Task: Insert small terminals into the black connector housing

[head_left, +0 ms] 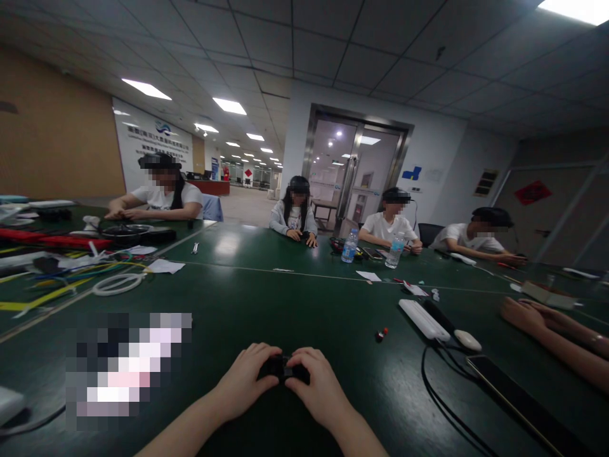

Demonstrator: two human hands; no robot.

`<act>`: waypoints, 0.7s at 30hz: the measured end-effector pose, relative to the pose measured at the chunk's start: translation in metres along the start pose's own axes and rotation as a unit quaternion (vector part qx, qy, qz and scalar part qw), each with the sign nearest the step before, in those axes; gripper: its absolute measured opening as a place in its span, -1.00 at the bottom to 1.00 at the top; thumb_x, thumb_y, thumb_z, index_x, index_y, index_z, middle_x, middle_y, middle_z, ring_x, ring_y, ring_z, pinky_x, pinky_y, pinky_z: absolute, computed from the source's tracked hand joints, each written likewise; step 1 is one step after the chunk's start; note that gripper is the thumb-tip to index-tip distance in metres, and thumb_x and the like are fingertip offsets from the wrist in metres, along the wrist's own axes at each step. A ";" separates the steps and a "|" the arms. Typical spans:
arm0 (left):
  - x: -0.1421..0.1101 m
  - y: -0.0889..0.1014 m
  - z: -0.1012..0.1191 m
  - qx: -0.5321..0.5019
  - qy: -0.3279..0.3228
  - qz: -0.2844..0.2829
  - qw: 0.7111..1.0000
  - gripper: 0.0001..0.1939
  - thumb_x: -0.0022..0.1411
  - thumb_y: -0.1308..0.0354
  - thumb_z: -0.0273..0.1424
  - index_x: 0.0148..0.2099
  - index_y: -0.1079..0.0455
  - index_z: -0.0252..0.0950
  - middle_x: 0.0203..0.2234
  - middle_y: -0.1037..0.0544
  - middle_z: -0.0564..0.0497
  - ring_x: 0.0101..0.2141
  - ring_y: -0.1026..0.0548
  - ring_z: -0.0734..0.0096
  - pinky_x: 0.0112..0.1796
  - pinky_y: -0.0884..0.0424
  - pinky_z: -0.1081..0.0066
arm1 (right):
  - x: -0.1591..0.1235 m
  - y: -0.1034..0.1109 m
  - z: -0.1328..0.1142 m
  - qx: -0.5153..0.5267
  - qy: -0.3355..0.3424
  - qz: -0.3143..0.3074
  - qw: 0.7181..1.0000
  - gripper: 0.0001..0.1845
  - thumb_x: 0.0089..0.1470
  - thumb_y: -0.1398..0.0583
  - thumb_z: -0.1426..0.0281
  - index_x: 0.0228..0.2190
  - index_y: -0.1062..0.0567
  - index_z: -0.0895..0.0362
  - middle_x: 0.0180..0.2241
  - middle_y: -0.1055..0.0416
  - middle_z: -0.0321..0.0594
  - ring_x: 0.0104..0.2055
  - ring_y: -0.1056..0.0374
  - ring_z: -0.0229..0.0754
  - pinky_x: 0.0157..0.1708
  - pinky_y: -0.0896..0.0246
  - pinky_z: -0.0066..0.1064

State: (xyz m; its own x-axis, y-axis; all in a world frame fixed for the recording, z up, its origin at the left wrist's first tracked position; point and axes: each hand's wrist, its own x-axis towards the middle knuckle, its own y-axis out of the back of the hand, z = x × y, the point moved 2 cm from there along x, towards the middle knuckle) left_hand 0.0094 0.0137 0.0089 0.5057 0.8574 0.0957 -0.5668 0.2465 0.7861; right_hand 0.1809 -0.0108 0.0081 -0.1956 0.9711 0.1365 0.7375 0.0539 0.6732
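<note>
A small black object (pixel 285 367) sits between my two hands, low over the front of the green table (pixel 228 317). My left hand (pixel 247 374) grips its left side, with thumb and fingers curled round it. On the opposite side my right hand (pixel 316 377) holds it in the same way. The fingers cover most of the object, so its exact kind cannot be made out. A small red and black piece (pixel 381 334) lies on the table to the right of my hands.
Left are a blurred-out bright item (pixel 137 362), a coiled white cable (pixel 118 284) and tangled wires. Right are a white power strip (pixel 423 319), a mouse (pixel 467 339), a dark phone (pixel 514 393) and another person's arms (pixel 556 330). Several people sit opposite, near water bottles (pixel 349 246).
</note>
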 end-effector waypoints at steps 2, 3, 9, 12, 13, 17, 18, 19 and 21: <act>0.000 0.001 0.001 -0.002 -0.002 -0.005 1.000 -0.63 0.07 -0.08 -0.36 -0.02 -0.25 -0.15 -0.14 -0.37 0.03 -0.12 -0.29 0.32 -0.11 -0.20 0.34 | 0.000 0.000 -0.001 0.004 -0.001 -0.001 1.000 -0.78 -0.19 -0.20 0.41 -0.38 -0.43 -0.04 -0.20 -0.32 -0.34 -0.11 -0.21 -0.11 -0.11 -0.08 -0.23; -0.001 0.001 0.002 -0.003 -0.002 -0.006 1.000 -0.63 0.07 -0.08 -0.36 -0.02 -0.25 -0.15 -0.14 -0.37 0.03 -0.12 -0.29 0.32 -0.11 -0.20 0.34 | 0.000 0.001 -0.001 0.006 -0.001 0.000 1.000 -0.78 -0.18 -0.20 0.41 -0.37 -0.43 -0.04 -0.20 -0.32 -0.34 -0.12 -0.21 -0.12 -0.11 -0.08 -0.24; 0.001 -0.002 -0.002 0.004 -0.006 0.005 1.000 -0.60 0.05 -0.10 -0.35 -0.01 -0.25 -0.16 -0.13 -0.38 0.03 -0.11 -0.29 0.30 -0.10 -0.18 0.35 | -0.002 0.006 -0.008 0.020 0.008 0.023 1.000 -0.80 -0.17 -0.19 0.42 -0.38 -0.44 -0.01 -0.23 -0.34 -0.32 -0.13 -0.22 -0.13 -0.12 -0.09 -0.28; 0.002 -0.002 -0.003 0.012 -0.002 0.001 1.000 -0.59 0.04 -0.10 -0.35 -0.01 -0.25 -0.16 -0.12 -0.38 0.03 -0.11 -0.28 0.28 -0.10 -0.17 0.34 | -0.002 0.008 -0.010 0.029 0.000 0.039 0.999 -0.82 -0.16 -0.18 0.41 -0.38 -0.44 0.01 -0.29 -0.36 -0.30 -0.18 -0.24 -0.15 -0.15 -0.11 -0.32; 0.002 -0.002 -0.002 0.010 0.002 -0.002 1.000 -0.59 0.04 -0.10 -0.34 -0.01 -0.25 -0.16 -0.12 -0.38 0.03 -0.10 -0.28 0.28 -0.09 -0.17 0.33 | -0.002 0.008 -0.010 0.034 -0.007 0.042 0.999 -0.81 -0.15 -0.18 0.41 -0.37 -0.43 0.01 -0.30 -0.36 -0.29 -0.19 -0.24 -0.16 -0.17 -0.12 -0.33; 0.001 0.000 -0.001 -0.005 0.008 -0.003 1.000 -0.59 0.04 -0.10 -0.34 -0.01 -0.25 -0.16 -0.12 -0.38 0.03 -0.10 -0.28 0.28 -0.08 -0.17 0.32 | -0.002 0.009 -0.009 0.073 -0.031 0.049 0.996 -0.82 -0.14 -0.17 0.36 -0.37 -0.43 0.03 -0.33 -0.37 -0.30 -0.25 -0.26 -0.17 -0.20 -0.13 -0.33; 0.001 0.000 -0.001 -0.008 0.005 0.000 1.000 -0.59 0.04 -0.10 -0.34 -0.01 -0.26 -0.16 -0.12 -0.38 0.03 -0.10 -0.29 0.27 -0.08 -0.17 0.32 | -0.001 0.009 -0.009 0.091 -0.032 0.053 0.994 -0.81 -0.12 -0.16 0.35 -0.35 -0.43 0.04 -0.35 -0.38 -0.29 -0.26 -0.27 -0.17 -0.20 -0.13 -0.33; 0.001 0.000 -0.002 -0.009 0.003 0.002 1.000 -0.60 0.04 -0.10 -0.34 -0.01 -0.26 -0.15 -0.12 -0.38 0.03 -0.09 -0.29 0.27 -0.08 -0.17 0.32 | -0.001 0.010 -0.008 0.112 -0.032 0.057 0.992 -0.78 -0.12 -0.15 0.34 -0.32 -0.43 0.05 -0.35 -0.38 -0.29 -0.27 -0.27 -0.17 -0.21 -0.13 -0.32; 0.001 -0.001 -0.002 -0.011 -0.003 0.006 1.000 -0.60 0.04 -0.10 -0.34 -0.02 -0.26 -0.15 -0.11 -0.38 0.04 -0.09 -0.28 0.26 -0.08 -0.17 0.32 | 0.000 0.011 -0.005 0.168 -0.038 0.064 0.983 -0.70 -0.10 -0.15 0.30 -0.25 -0.41 0.08 -0.34 -0.38 -0.26 -0.27 -0.28 -0.17 -0.21 -0.14 -0.31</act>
State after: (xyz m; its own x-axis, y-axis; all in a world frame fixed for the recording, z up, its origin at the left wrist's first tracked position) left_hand 0.0087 0.0150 0.0071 0.5029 0.8575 0.1087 -0.5863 0.2460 0.7719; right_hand 0.1855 -0.0110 0.0190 -0.0484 0.9888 0.1414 0.9272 -0.0082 0.3745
